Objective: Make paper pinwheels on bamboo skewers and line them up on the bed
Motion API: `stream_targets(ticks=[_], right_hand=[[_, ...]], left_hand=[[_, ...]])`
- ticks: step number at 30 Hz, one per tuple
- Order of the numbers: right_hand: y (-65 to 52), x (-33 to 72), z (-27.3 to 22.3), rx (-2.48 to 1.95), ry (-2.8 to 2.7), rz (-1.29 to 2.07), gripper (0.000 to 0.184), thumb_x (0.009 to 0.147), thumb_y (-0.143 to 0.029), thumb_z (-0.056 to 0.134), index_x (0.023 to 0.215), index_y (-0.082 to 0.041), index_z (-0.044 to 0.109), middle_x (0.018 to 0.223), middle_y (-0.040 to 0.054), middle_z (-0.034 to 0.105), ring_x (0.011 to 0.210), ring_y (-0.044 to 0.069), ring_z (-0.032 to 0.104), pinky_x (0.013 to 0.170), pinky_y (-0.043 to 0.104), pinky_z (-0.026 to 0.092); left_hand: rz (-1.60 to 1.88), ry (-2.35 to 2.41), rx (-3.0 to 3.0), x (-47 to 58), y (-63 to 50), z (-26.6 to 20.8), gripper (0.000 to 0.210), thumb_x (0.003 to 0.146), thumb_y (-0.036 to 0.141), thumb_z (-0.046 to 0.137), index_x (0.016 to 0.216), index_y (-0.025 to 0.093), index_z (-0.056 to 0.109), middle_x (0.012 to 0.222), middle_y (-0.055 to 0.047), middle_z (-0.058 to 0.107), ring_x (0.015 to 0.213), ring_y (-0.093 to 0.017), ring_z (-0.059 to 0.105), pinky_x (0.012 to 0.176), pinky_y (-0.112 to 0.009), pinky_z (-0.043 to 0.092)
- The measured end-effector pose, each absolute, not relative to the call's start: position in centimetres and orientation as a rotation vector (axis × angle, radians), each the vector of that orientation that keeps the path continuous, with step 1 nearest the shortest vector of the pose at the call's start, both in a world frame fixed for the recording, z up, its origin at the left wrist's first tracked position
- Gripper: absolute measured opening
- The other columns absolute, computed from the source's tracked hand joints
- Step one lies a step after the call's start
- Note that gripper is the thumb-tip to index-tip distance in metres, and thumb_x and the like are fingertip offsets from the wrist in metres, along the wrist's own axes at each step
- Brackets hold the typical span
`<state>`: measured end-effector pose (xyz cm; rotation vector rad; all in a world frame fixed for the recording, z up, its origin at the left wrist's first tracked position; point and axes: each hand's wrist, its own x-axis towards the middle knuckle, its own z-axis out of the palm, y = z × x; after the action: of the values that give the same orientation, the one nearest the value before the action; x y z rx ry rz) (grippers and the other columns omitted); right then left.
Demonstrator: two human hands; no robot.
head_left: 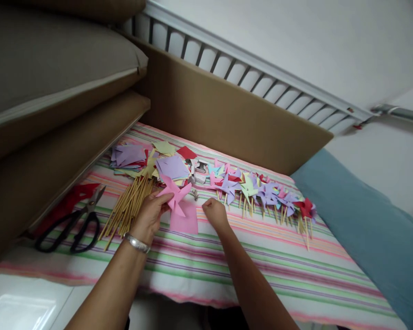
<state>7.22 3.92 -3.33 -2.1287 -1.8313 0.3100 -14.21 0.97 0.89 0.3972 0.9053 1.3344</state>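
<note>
My left hand (152, 211), with a silver bracelet at the wrist, pinches a folded pink paper pinwheel (175, 196) between thumb and fingers. Under the pinwheel lies a flat pink paper square (186, 221). My right hand (214, 212) is closed just right of the pinwheel, beside a small heap of metal pins (195, 194). Whatever its fingers may hold is hidden. Thin wooden sticks (129, 206) lie in a bundle left of my left hand. Finished-looking pinwheels on sticks (249, 188) stretch in a row to the right.
Stacks of coloured paper (172, 167) lie behind my hands. Large black-handled scissors (84, 222) rest at the left near a red piece (69, 201). A striped cloth (261, 256) covers the surface. A brown board (227, 110) stands behind, cushions (72, 110) at left.
</note>
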Motion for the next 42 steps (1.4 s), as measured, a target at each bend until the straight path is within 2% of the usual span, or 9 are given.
stream_targets(ticks=[8,15,21,28,31,33,36,39,42], right_hand=[[0.8,9.1,-2.2,-2.05,-2.057,0.181,0.017,0.071,-0.005,0.046,0.065,-0.017,0.057,0.069,0.0041,0.059,0.065,0.015,0.051,0.061,0.024,0.032],[0.5,9.2,-3.2,-1.955,-2.084,0.276,0.011,0.077,-0.016,0.051,0.069,-0.019,0.058,0.073,0.0042,0.06,0.072,0.017,0.054,0.067,0.025,0.037],[0.9,10.0,-3.2,-1.863,-1.96,0.472,0.018,0.073,-0.007,0.049,0.066,-0.018,0.062,0.076,0.006,0.064,0.075,0.017,0.057,0.073,0.027,0.041],[-0.8,11.2,1.0,-1.558,-1.504,0.795,0.013,0.077,-0.024,0.051,0.081,-0.019,0.062,0.076,0.0026,0.065,0.072,0.017,0.06,0.064,0.028,0.047],[-1.7,11.4,3.1,-1.397,-1.477,0.733,0.008,0.076,-0.024,0.055,0.075,-0.021,0.063,0.082,0.003,0.065,0.082,0.019,0.06,0.077,0.032,0.046],[-2.0,11.5,4.0,-1.342,-1.517,0.628,0.009,0.076,-0.02,0.055,0.073,-0.022,0.064,0.109,0.0056,0.061,0.106,0.022,0.053,0.094,0.038,0.037],[-1.9,11.7,4.3,-1.349,-1.593,0.585,0.011,0.076,-0.019,0.056,0.072,-0.022,0.065,0.139,0.0031,0.039,0.131,0.024,0.029,0.107,0.044,0.02],[-1.5,12.2,4.0,-1.374,-1.673,0.566,0.011,0.076,-0.016,0.057,0.073,-0.023,0.066,0.145,-0.0007,0.029,0.137,0.024,0.014,0.109,0.046,0.013],[-1.3,12.5,3.7,-1.368,-1.725,0.561,0.014,0.076,-0.013,0.057,0.074,-0.023,0.066,0.147,-0.0029,0.026,0.138,0.024,0.009,0.108,0.048,0.015]], left_hand=[[1.288,0.838,0.407,-12.6,0.8,0.7,0.024,0.047,0.019,0.077,0.069,0.012,0.069,0.062,-0.001,0.066,0.057,-0.01,0.056,0.057,-0.021,0.042],[1.275,0.887,0.391,-10.7,1.0,0.4,0.026,0.046,0.02,0.078,0.068,0.011,0.066,0.063,-0.002,0.065,0.055,-0.01,0.056,0.057,-0.022,0.043],[1.279,0.91,0.416,-9.4,1.5,-0.1,0.025,0.048,0.021,0.077,0.068,0.012,0.066,0.062,0.0,0.064,0.054,-0.009,0.055,0.056,-0.021,0.042],[1.308,1.026,0.522,-6.5,1.6,-0.4,0.024,0.05,0.021,0.076,0.07,0.012,0.066,0.062,0.0,0.064,0.055,-0.01,0.054,0.058,-0.022,0.04],[1.315,1.08,0.641,-4.7,1.5,-0.6,0.021,0.053,0.023,0.075,0.07,0.013,0.067,0.06,0.001,0.063,0.054,-0.01,0.053,0.056,-0.022,0.038],[1.317,1.082,0.736,-3.5,1.3,-0.7,0.019,0.056,0.024,0.073,0.071,0.014,0.067,0.061,0.001,0.062,0.056,-0.011,0.052,0.057,-0.023,0.038],[1.311,1.043,0.82,-2.0,1.1,-0.4,0.013,0.061,0.024,0.072,0.068,0.015,0.065,0.061,0.003,0.06,0.059,-0.011,0.051,0.06,-0.023,0.038],[1.293,1.013,0.872,-1.2,1.0,-0.1,0.011,0.062,0.024,0.072,0.066,0.016,0.064,0.061,0.003,0.059,0.06,-0.01,0.051,0.061,-0.022,0.038],[1.266,1.006,0.903,-0.9,0.9,-0.1,0.012,0.063,0.024,0.072,0.069,0.015,0.067,0.064,0.002,0.061,0.062,-0.011,0.052,0.062,-0.022,0.039]])
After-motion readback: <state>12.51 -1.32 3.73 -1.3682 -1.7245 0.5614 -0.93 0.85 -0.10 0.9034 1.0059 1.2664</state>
